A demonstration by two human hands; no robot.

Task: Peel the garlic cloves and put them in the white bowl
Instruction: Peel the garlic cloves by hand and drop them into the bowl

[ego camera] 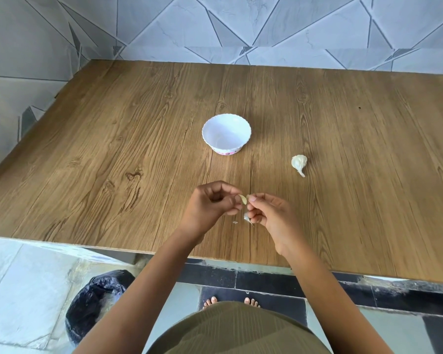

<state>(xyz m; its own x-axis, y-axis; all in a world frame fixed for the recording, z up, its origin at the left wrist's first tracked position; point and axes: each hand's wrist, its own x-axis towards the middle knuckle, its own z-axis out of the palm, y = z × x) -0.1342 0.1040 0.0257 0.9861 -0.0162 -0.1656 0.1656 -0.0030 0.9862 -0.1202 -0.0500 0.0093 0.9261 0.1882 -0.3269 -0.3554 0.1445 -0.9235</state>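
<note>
Your left hand (210,204) pinches a garlic clove (243,199) in curled fingers over the near part of the desk (113,162); your right hand (269,213) pinches its other end, a peel scrap (246,217) hanging below those fingers. The garlic bulb (299,163) lies at two o'clock from them, the white bowl (226,134) at twelve.

The left hand (212,204) and right hand (269,213), pinching a garlic clove (243,199) between them above the near part of the counter (113,149), face an open strip of bare wood that runs straight ahead to the white bowl (226,131). The only other thing standing on the counter is a garlic bulb (299,163), right of the bowl and ahead of the right hand, well apart from both; a tiny scrap of peel (235,222) lies flat just below the left hand. Wide bare wood spreads to either side and ends at the tiled wall (215,26) beyond the bowl.
</note>
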